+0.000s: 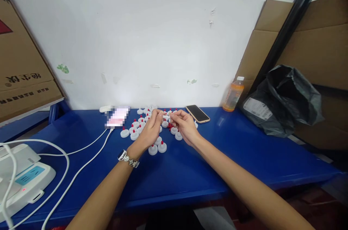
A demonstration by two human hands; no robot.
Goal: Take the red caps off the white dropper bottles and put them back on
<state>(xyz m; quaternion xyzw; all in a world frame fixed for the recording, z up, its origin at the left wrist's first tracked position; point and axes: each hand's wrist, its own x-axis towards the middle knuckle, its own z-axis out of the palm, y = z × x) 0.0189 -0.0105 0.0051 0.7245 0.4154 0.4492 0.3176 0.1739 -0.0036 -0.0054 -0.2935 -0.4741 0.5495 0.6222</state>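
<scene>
My left hand [152, 128] is closed in a pinch, with a white nozzle cap [165, 117] at its fingertips, partly covered by the fingers. Facing it, my right hand [186, 125] also pinches; whatever its fingertips hold is too small to make out. A small heap of red tips [170, 127] lies beneath and between both hands. Around them stand several white round nozzle caps with red tips, such as the red-tipped cap [162, 147] in front and another red-tipped cap [124, 132] at the left. My left wrist carries a watch and a bracelet.
A phone [198, 113] lies behind my right hand. Left of the caps, a blurred-out lit screen [117, 116] is plugged into a white cable [89, 167]. A power strip [35, 183] sits front left. An orange bottle [233, 94] and black plastic bag [282, 103] are at the right.
</scene>
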